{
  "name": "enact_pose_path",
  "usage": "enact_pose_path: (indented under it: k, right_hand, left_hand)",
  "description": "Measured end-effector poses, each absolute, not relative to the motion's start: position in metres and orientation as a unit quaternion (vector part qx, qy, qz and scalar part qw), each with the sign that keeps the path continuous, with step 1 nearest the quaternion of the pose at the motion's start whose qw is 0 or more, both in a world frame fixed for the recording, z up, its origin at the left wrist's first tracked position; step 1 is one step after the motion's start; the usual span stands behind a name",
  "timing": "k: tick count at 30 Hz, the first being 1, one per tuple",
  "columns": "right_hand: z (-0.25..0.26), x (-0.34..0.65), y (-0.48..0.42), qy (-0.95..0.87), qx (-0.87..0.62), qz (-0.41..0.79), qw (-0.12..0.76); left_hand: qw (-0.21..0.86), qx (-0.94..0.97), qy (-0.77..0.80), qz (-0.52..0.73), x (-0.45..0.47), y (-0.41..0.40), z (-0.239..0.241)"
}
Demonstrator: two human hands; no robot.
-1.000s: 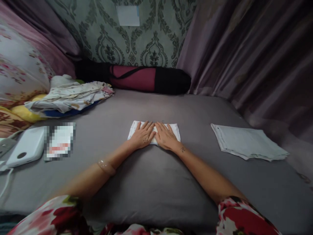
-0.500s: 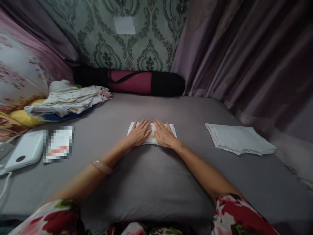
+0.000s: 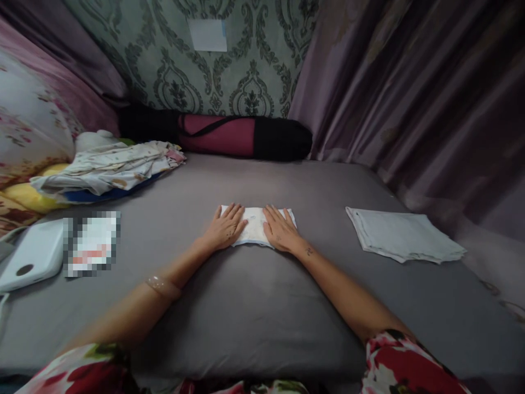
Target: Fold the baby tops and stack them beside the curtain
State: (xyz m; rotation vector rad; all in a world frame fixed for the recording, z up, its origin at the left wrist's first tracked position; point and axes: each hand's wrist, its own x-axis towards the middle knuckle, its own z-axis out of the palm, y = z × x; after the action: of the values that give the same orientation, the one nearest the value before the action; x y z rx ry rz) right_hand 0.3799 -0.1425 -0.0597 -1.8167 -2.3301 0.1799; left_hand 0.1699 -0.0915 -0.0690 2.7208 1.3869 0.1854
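Note:
A small folded white cloth (image 3: 255,225) with a faint print and a bluish near edge lies flat on the grey bedsheet (image 3: 254,306). My left hand (image 3: 226,225) rests palm down on its left part, fingers stretched out. On the right part lies my right hand (image 3: 281,226), also flat with its fingers apart. Between the two hands the middle of the cloth shows. Its left and right ends are partly covered by the hands. Off to the right is a folded pale grey cloth (image 3: 404,234), apart from both hands.
To the left lie a white device with a dark round spot (image 3: 35,254) and a pixelated packet (image 3: 93,244). Behind them is a heap of printed cloths (image 3: 110,167). A long black and maroon bag (image 3: 221,134) lies along the wall. Purple curtains (image 3: 394,98) hang at the right.
My hands have slid outward, the left one more, so a wider strip of the white cloth shows between them. The view has shifted slightly.

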Motion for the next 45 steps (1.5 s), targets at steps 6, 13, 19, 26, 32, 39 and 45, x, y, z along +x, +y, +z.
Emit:
enact_pose_path:
  k: [6,13,19,26,32,39,45]
  right_hand:
    - [-0.048,0.385,-0.144,-0.782,-0.613,0.079,0.079]
    - [-0.048,0.412,-0.149,-0.753,-0.651,0.053,0.081]
    - [-0.064,0.418,-0.149,-0.752,-0.651,0.072,0.078]
    - [-0.046,0.411,-0.147,-0.755,-0.645,0.092,0.074]
    - [-0.047,0.385,-0.152,-0.779,-0.619,0.056,0.086]
    - [-0.053,0.382,-0.153,-0.774,-0.627,0.068,0.063]
    - [-0.041,0.361,-0.146,-0.783,-0.611,0.058,0.104]
  left_hand:
    - [0.051,0.890,0.451,0.046,0.166,-0.090,-0.058]
    - [0.048,0.871,0.485,0.063,0.140,-0.082,-0.066]
    - [0.086,0.861,0.496,0.077,0.133,-0.075,-0.083]
    - [0.071,0.870,0.484,0.063,0.147,-0.085,-0.055]
    - [0.039,0.903,0.423,0.067,0.176,-0.106,-0.056]
    - [0.035,0.903,0.426,0.038,0.177,-0.103,-0.064]
    - [0.064,0.900,0.427,0.065,0.184,-0.104,-0.055]
